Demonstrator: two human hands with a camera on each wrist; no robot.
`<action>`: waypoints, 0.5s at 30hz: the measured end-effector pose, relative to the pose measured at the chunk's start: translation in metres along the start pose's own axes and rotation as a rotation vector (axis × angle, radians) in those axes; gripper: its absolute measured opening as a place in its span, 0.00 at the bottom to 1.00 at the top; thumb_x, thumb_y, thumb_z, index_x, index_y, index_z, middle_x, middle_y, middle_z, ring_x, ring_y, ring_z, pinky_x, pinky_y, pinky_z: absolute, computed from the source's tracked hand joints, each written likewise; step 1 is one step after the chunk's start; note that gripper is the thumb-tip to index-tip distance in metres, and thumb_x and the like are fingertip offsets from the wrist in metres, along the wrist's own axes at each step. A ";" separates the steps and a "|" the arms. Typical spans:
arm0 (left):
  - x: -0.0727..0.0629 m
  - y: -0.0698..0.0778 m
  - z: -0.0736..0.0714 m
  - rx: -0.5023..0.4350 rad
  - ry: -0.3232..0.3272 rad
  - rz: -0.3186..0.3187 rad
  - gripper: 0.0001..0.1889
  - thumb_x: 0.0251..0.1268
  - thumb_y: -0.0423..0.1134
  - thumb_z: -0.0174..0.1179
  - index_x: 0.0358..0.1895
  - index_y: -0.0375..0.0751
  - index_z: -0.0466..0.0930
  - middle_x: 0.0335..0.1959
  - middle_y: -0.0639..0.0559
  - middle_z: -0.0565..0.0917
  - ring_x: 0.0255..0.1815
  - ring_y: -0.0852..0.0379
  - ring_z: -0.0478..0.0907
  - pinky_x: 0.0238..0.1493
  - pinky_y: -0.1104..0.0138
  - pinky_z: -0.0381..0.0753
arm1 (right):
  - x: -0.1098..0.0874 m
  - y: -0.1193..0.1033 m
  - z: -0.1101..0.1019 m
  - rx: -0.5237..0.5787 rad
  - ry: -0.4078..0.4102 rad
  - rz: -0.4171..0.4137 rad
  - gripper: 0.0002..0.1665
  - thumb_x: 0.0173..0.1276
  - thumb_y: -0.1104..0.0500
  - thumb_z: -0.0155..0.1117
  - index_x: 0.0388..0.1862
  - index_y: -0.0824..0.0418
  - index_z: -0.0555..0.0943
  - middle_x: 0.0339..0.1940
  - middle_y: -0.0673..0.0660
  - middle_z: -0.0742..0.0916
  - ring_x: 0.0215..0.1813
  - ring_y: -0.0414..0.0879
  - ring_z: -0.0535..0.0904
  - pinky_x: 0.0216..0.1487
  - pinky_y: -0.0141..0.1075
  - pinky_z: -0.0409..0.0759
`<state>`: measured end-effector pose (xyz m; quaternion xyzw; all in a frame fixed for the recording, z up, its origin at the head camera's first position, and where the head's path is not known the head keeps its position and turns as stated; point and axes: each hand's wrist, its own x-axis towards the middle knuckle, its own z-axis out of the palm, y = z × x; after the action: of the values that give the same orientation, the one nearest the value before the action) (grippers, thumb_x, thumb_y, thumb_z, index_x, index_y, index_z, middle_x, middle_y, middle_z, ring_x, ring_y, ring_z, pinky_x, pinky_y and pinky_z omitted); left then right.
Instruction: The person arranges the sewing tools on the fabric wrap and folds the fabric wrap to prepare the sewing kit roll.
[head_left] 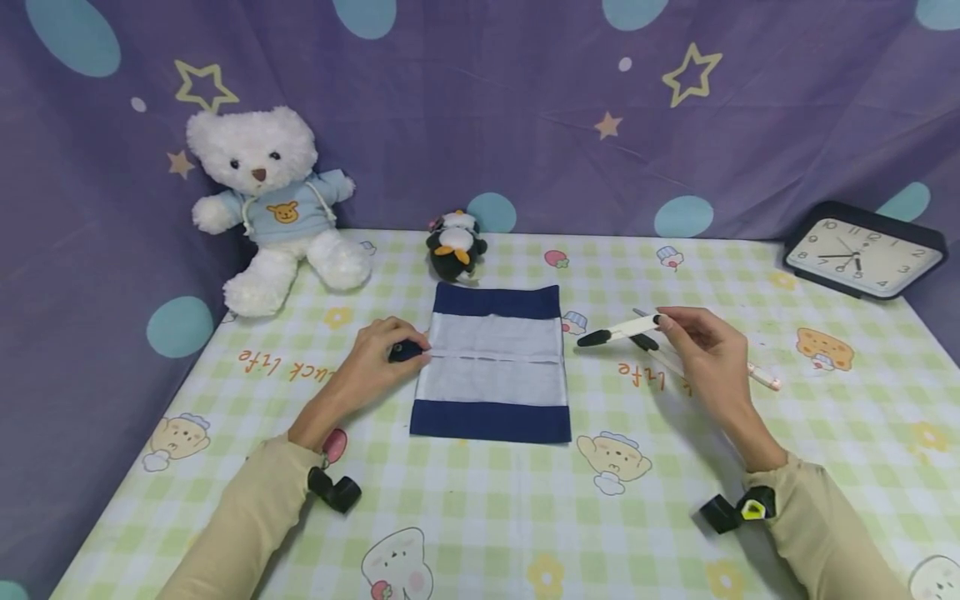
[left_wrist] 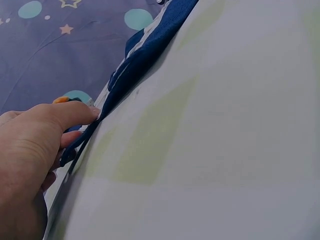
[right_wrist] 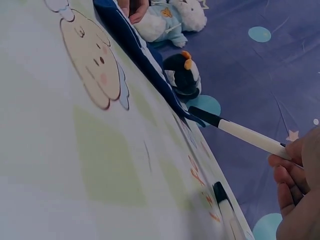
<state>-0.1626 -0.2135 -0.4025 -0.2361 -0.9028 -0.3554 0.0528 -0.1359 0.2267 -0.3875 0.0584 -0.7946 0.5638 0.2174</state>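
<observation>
A cloth pouch [head_left: 491, 379], pale grey in the middle with navy bands at both ends, lies flat with a seam or slit running across it. My left hand [head_left: 378, 358] pinches its left edge, where a navy flap sticks out. In the left wrist view the thumb [left_wrist: 82, 112] presses on the navy cloth [left_wrist: 135, 70] with fingers beneath. Between thumb and fingers of my right hand [head_left: 708, 358] is a white marker [head_left: 628, 329], its black cap pointing left towards the pouch. Below it on the table lies a second black-capped marker [head_left: 663, 358], partly hidden by that hand.
One end of a pale pinkish pen [head_left: 767, 377] shows beyond the right hand. At the back left sits a white teddy bear [head_left: 288, 204], with a penguin plush [head_left: 455, 247] behind the pouch. A black-framed clock [head_left: 862, 254] stands at the back right. A checked cloth covers the table [head_left: 495, 525].
</observation>
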 end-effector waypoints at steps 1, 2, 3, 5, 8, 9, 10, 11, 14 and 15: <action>0.000 0.000 0.000 -0.001 0.001 0.000 0.06 0.65 0.37 0.73 0.43 0.44 0.89 0.49 0.45 0.83 0.53 0.41 0.75 0.64 0.42 0.61 | 0.001 0.000 0.003 0.009 -0.006 -0.001 0.11 0.74 0.68 0.67 0.51 0.73 0.86 0.40 0.43 0.90 0.37 0.40 0.83 0.41 0.23 0.77; 0.000 0.000 0.000 -0.002 0.002 0.000 0.06 0.65 0.37 0.73 0.43 0.45 0.89 0.49 0.45 0.83 0.53 0.41 0.75 0.65 0.42 0.61 | 0.003 0.000 0.005 0.022 -0.011 0.000 0.11 0.74 0.68 0.67 0.52 0.73 0.86 0.40 0.43 0.90 0.38 0.40 0.84 0.42 0.23 0.77; -0.001 0.000 0.000 -0.005 0.003 -0.001 0.06 0.65 0.37 0.73 0.43 0.45 0.89 0.49 0.45 0.83 0.53 0.41 0.75 0.65 0.42 0.60 | 0.004 0.000 0.007 0.037 -0.015 0.003 0.12 0.74 0.68 0.66 0.52 0.74 0.85 0.40 0.43 0.90 0.38 0.40 0.84 0.42 0.23 0.78; -0.001 0.000 0.000 -0.008 0.004 0.004 0.06 0.65 0.37 0.73 0.43 0.45 0.89 0.49 0.45 0.83 0.53 0.41 0.75 0.64 0.42 0.61 | 0.005 0.000 0.012 0.059 -0.022 0.011 0.12 0.75 0.67 0.66 0.52 0.74 0.85 0.40 0.43 0.90 0.39 0.40 0.84 0.42 0.24 0.78; -0.001 0.000 0.000 -0.013 0.005 0.007 0.06 0.65 0.37 0.73 0.43 0.44 0.89 0.49 0.46 0.83 0.53 0.42 0.75 0.62 0.44 0.63 | 0.008 0.000 0.018 0.078 -0.032 0.019 0.13 0.75 0.67 0.65 0.53 0.74 0.85 0.40 0.44 0.90 0.39 0.41 0.85 0.42 0.24 0.79; -0.001 0.000 0.000 -0.013 0.005 0.008 0.06 0.65 0.37 0.73 0.43 0.44 0.89 0.49 0.46 0.83 0.53 0.42 0.75 0.61 0.44 0.64 | 0.009 0.000 0.021 0.084 -0.035 0.019 0.13 0.76 0.66 0.65 0.53 0.74 0.85 0.39 0.45 0.90 0.39 0.41 0.85 0.42 0.24 0.79; -0.001 0.000 0.000 -0.013 0.005 0.008 0.06 0.65 0.37 0.73 0.43 0.44 0.89 0.49 0.46 0.83 0.53 0.42 0.75 0.61 0.44 0.64 | 0.010 0.001 0.023 0.093 -0.038 0.020 0.12 0.76 0.66 0.65 0.53 0.74 0.85 0.39 0.45 0.90 0.39 0.42 0.85 0.42 0.24 0.79; -0.001 0.000 0.000 -0.013 0.005 0.006 0.06 0.64 0.37 0.74 0.43 0.44 0.89 0.49 0.46 0.83 0.53 0.42 0.75 0.61 0.45 0.64 | 0.012 0.001 0.026 0.100 -0.042 0.020 0.12 0.76 0.66 0.65 0.53 0.74 0.85 0.39 0.45 0.90 0.39 0.42 0.85 0.41 0.25 0.80; -0.001 0.000 0.000 -0.009 0.004 0.002 0.07 0.64 0.37 0.73 0.43 0.44 0.89 0.49 0.46 0.83 0.53 0.42 0.75 0.63 0.44 0.62 | 0.015 0.001 0.034 0.115 -0.052 0.015 0.12 0.76 0.66 0.65 0.52 0.73 0.85 0.39 0.48 0.90 0.38 0.43 0.86 0.41 0.26 0.81; -0.001 0.000 0.000 -0.008 0.003 0.001 0.07 0.64 0.37 0.73 0.43 0.44 0.89 0.49 0.46 0.83 0.54 0.42 0.75 0.64 0.43 0.62 | 0.016 0.001 0.037 0.122 -0.056 0.014 0.12 0.76 0.66 0.65 0.52 0.73 0.86 0.39 0.49 0.90 0.38 0.43 0.86 0.41 0.26 0.81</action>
<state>-0.1622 -0.2139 -0.4027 -0.2362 -0.9012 -0.3595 0.0536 -0.1611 0.1958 -0.3915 0.0816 -0.7650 0.6108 0.1872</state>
